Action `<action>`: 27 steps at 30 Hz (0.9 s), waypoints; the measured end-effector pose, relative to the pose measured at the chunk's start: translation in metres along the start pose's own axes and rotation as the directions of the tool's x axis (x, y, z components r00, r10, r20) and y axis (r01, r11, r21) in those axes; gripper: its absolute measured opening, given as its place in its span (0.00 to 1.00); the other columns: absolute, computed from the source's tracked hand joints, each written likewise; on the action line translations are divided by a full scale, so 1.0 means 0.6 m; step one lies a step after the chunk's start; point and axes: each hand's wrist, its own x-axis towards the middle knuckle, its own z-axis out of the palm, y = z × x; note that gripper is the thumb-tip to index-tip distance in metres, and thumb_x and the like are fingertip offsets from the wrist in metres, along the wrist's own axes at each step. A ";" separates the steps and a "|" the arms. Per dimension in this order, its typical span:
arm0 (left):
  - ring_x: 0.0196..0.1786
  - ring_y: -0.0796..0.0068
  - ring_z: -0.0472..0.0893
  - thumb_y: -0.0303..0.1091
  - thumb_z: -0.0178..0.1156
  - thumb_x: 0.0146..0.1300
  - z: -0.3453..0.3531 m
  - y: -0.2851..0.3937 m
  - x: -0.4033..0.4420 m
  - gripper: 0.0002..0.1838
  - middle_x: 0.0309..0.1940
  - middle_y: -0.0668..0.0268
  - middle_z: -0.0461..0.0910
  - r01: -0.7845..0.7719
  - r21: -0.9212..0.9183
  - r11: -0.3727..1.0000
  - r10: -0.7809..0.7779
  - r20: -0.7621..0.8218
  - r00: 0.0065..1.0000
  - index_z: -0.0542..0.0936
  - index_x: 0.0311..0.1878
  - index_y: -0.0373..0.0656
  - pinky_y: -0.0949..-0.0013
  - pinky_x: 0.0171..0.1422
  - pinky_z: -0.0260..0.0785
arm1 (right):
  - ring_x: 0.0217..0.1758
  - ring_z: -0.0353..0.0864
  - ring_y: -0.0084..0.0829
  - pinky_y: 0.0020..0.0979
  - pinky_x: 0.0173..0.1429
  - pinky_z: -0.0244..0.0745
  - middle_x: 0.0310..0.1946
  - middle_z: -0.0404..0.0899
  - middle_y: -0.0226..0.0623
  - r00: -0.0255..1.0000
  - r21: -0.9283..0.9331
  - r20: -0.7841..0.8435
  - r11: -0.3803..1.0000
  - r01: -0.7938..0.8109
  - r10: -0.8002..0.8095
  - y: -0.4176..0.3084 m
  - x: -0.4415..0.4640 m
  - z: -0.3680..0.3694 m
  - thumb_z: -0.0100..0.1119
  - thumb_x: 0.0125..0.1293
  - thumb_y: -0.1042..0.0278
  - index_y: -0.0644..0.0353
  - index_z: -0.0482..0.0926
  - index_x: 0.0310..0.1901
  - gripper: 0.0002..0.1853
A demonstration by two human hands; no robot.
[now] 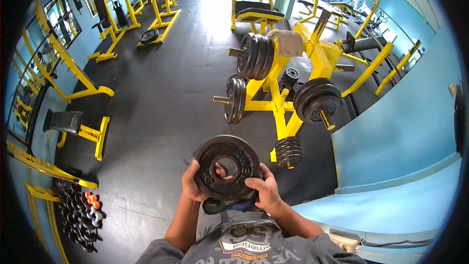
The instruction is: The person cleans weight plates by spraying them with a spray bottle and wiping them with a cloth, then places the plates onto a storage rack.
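Note:
A round black weight plate (207, 156) with a central hole is held up in front of my body in the head view. My left hand (192, 182) grips its left edge. On the right edge, my right hand (264, 189) holds it with the thumb across the face. Some fingertips show through the hole. Beyond it stands a yellow plate rack (280, 117) with black plates (255, 56) on its upper peg, more plates (317, 101) on the right peg and a stack of small plates (288, 151) low down.
Yellow weight machines (159, 19) stand along the left and back. A padded bench (68, 121) is at the left, with several dumbbells (78, 215) on the floor at lower left. A blue wall (395, 132) bounds the right side. A cloth (288, 43) hangs on the rack.

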 end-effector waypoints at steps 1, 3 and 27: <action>0.47 0.57 0.81 0.55 0.55 0.65 0.003 0.007 0.001 0.32 0.46 0.53 0.80 0.027 0.107 0.994 -0.017 -0.093 0.996 0.71 0.59 0.35 0.51 0.53 0.77 | 0.41 0.82 0.27 0.30 0.44 0.77 0.39 0.81 0.36 1.000 0.012 0.002 1.000 0.013 -0.013 -0.009 0.001 0.013 0.68 0.52 0.80 0.64 0.72 0.46 0.20; 0.57 0.60 0.75 0.54 0.60 0.63 0.025 0.004 0.001 0.39 0.58 0.55 0.71 -0.115 0.485 0.867 0.201 -0.130 0.971 0.61 0.68 0.38 0.55 0.62 0.71 | 0.38 0.81 0.27 0.28 0.41 0.77 0.39 0.81 0.37 0.975 -0.301 0.007 0.929 0.214 -0.222 -0.019 -0.006 0.032 0.68 0.49 0.78 0.65 0.73 0.44 0.20; 0.66 0.56 0.69 0.75 0.35 0.64 0.023 -0.037 0.035 0.47 0.65 0.54 0.66 0.011 -0.243 0.970 -0.003 0.034 0.999 0.61 0.70 0.42 0.53 0.73 0.60 | 0.56 0.74 0.46 0.44 0.63 0.66 0.53 0.76 0.46 0.449 -0.488 0.860 -0.136 0.862 -0.243 -0.048 0.053 0.136 0.59 0.54 0.72 0.61 0.78 0.51 0.20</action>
